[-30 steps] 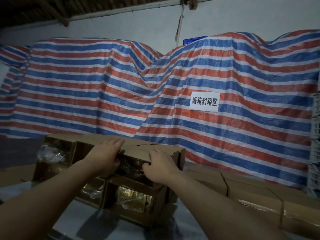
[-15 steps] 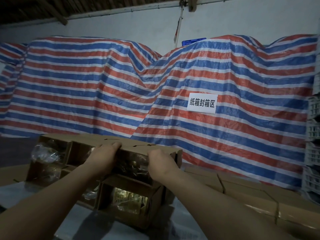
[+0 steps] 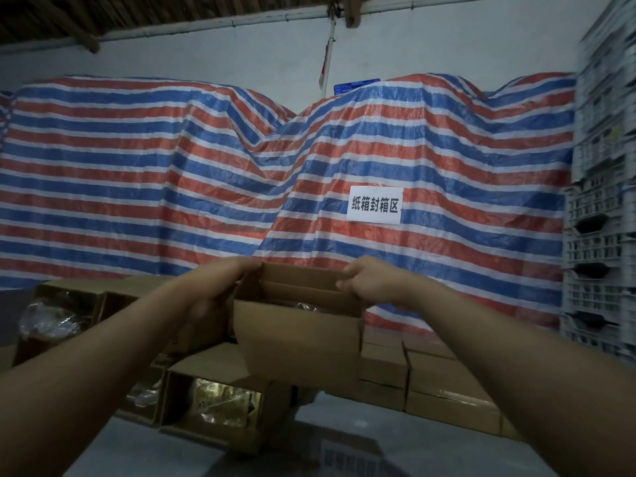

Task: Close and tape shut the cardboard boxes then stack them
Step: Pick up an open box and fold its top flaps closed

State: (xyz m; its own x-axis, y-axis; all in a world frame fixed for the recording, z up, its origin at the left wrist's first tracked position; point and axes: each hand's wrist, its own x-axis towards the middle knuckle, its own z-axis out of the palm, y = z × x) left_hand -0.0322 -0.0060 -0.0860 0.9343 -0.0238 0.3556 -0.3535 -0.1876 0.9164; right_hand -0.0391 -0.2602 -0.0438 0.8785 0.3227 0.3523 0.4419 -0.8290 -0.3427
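I have an open box (image 3: 299, 342) lifted in both hands, above the other cartons on the table (image 3: 395, 452). My left hand (image 3: 220, 287) is clamped on the box's upper left corner, fingers curled over the rim and thumb down the outer side. My right hand (image 3: 371, 280) is closed on the upper right corner the same way, fingers hooked over the edge. The flaps stand up, and something shiny in plastic shows just inside the top.

Below and left of the box, a stack of open cartons (image 3: 210, 401) lies on its side with the mouths toward me, bagged goods visible inside; it sits toward the table's left edge. To the right, closed cartons (image 3: 444, 387) sit in a row toward the table's far right edge, just beside the held box's lower corner.

Behind everything hangs a red, white and blue striped tarp (image 3: 172, 173) with a white paper sign (image 3: 374, 205). Grey plastic crates (image 3: 602, 201) are stacked at the right.
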